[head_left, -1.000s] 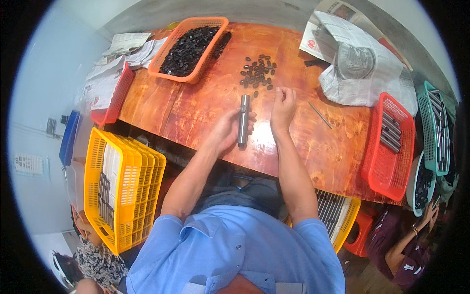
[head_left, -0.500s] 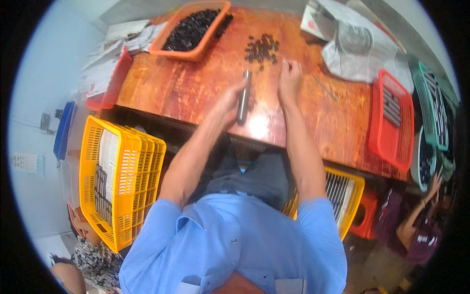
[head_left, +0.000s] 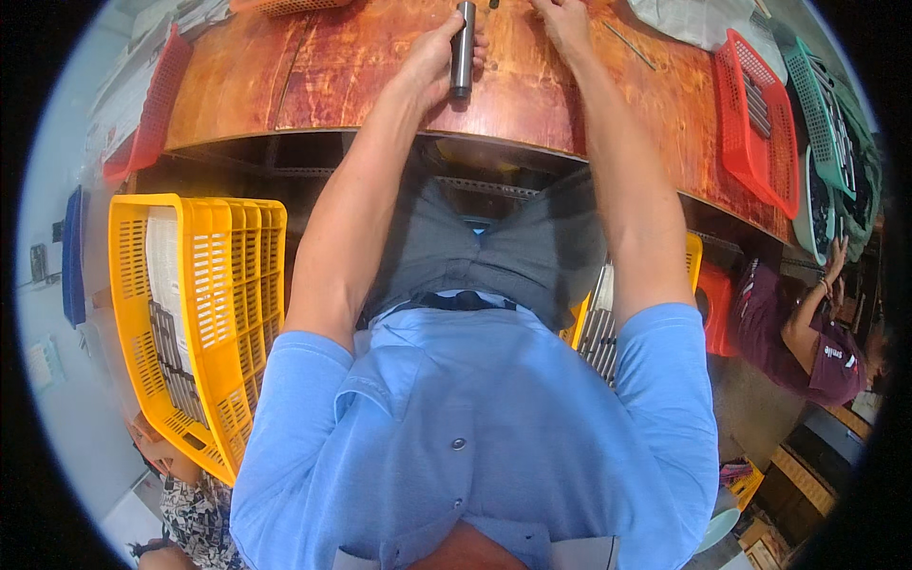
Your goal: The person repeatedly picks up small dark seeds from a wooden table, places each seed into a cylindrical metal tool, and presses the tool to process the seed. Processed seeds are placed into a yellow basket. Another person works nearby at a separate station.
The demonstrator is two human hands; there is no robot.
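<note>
My left hand (head_left: 435,63) is closed around a dark grey metal tube (head_left: 463,49), held upright in the picture above the wooden table (head_left: 370,71). The tube's lower end shows a darker ring. My right hand (head_left: 568,30) is at the top edge of the view, over the table to the right of the tube. Its fingers are bent together and partly cut off, so whatever they pinch cannot be made out. A small black piece (head_left: 494,3) lies at the top edge between both hands. Right of my right hand lies a thin metal rod (head_left: 630,46).
At the table's right stand a red basket (head_left: 785,180) with metal tubes and a green basket (head_left: 806,90). A red basket (head_left: 157,114) and part of an orange basket (head_left: 294,6) are at left. Yellow crates (head_left: 214,285) flank me. A co-worker's arm (head_left: 807,309) is at right.
The view has shifted downward, so the pile of small black pieces has mostly left the picture. My left hand still holds the tube, and my right hand stays near the pile's place.
</note>
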